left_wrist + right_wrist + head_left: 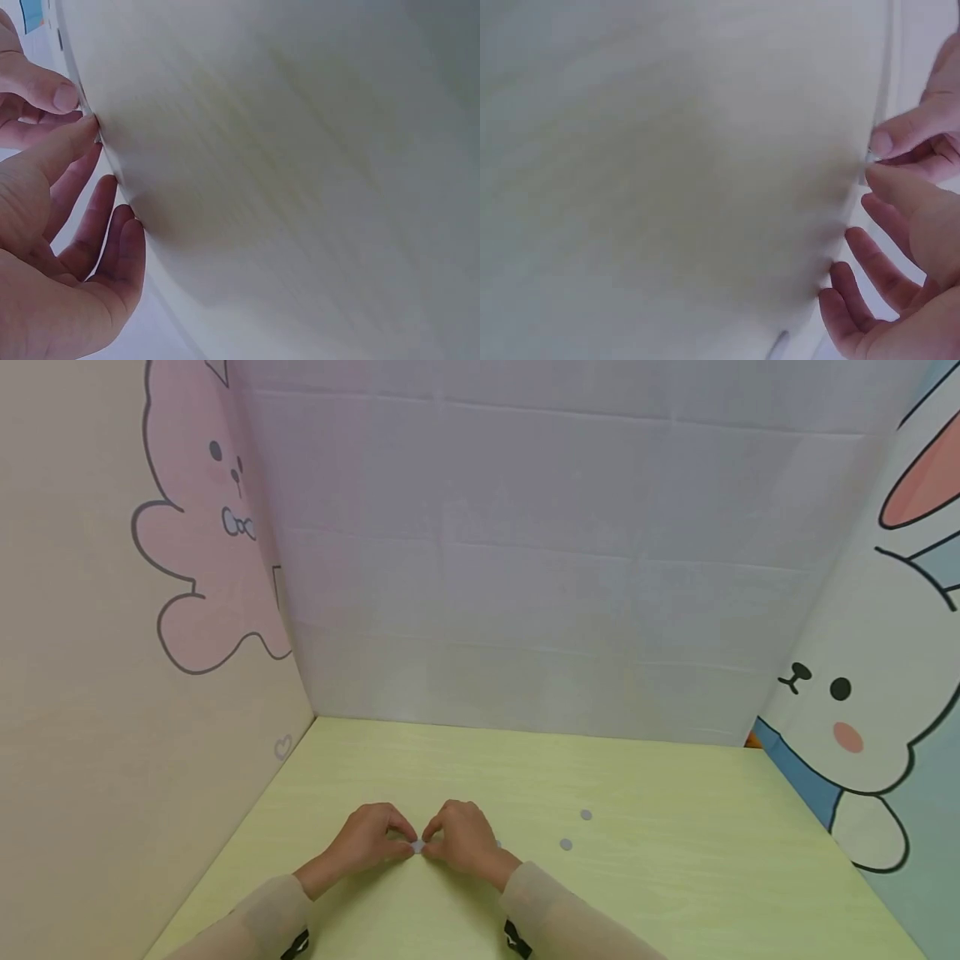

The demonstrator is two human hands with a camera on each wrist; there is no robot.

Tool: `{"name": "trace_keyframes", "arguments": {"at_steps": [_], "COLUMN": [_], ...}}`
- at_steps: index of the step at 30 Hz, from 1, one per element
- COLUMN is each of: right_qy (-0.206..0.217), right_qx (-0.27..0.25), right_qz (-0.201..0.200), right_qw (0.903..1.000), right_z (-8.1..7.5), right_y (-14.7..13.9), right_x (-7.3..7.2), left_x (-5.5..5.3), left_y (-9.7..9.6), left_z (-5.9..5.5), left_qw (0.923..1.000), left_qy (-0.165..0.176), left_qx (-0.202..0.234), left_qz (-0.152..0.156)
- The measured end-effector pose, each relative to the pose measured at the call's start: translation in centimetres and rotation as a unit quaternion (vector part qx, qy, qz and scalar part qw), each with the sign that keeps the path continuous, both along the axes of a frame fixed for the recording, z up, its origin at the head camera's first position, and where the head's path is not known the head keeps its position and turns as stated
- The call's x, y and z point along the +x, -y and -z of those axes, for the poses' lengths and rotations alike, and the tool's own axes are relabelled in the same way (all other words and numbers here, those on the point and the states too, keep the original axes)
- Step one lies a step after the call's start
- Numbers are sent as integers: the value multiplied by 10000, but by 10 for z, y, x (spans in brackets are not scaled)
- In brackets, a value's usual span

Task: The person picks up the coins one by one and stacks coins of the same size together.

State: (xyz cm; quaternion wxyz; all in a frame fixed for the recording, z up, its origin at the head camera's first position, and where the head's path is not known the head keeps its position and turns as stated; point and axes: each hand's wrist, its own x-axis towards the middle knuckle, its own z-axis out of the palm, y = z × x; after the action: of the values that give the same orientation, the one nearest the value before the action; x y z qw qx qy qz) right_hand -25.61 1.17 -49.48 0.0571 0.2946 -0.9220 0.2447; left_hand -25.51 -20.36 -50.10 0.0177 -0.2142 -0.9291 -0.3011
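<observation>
A small grey disc (417, 847), flat and coin-like, sits between the two hands at the front of the pale yellow-green table. From its left side, the left hand (369, 838) pinches it with thumb and index finger. The right hand (463, 837) does the same at its right edge, the fingertips of both hands nearly meeting. Low over the tabletop in the left wrist view, the left hand (71, 247) has its other fingers bent loosely. In the right wrist view the right hand (907, 262) likewise keeps its lower fingers close to the surface. Fingertips hide much of the disc.
Two more grey discs, one farther back (587, 815) and one nearer (566, 844), lie right of the hands. Another disc (498, 843) is partly covered by the right hand. Upright panels with cartoon animals stand left and right, and a white sheet (525, 568) closes the back.
</observation>
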Motion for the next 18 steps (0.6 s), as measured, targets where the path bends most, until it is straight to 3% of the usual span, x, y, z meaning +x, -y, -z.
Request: {"name": "trace_keyframes", "arguments": {"at_steps": [6, 12, 18], "right_qy": [587, 592, 608], "right_qx": [-13, -307, -546], "right_qz": [-212, -189, -116], "right_qw": [9980, 9976, 9966], "right_z": [-11, -15, -18], "right_y": [-17, -42, -72], "right_x": [-6, -12, -9], "left_x": [2, 2, 3], "left_y": [-1, -1, -2], "left_z": [-2, -1, 0], "left_qw": [10000, 9999, 9998], "left_qy": [18, 90, 102], "left_qx": [13, -13, 10], "left_qz": [26, -85, -143]}}
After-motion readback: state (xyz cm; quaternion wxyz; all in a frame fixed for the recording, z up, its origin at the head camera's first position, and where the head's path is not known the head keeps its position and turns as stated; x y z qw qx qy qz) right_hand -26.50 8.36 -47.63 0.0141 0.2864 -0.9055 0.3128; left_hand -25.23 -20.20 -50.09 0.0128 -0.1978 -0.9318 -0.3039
